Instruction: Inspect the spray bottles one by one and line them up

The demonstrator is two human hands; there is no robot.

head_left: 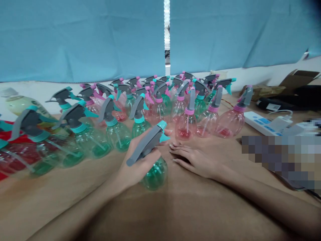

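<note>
My left hand [136, 160] is wrapped round the neck of a green spray bottle [155, 174] with a grey trigger head and teal nozzle, standing on the brown table [175, 207]. My right hand [194, 159] lies flat on the table just right of it, fingers stretched out, holding nothing. Behind both hands stand several spray bottles: green ones [117, 134] with teal collars to the left, pink ones [229, 122] with pink collars to the right.
A white power strip [260, 122] with a plug and cable lies at the right. A cardboard box [298, 78] and dark items sit at the far right. A yellowish bottle [20, 102] stands far left. A blue curtain [82, 36] hangs behind.
</note>
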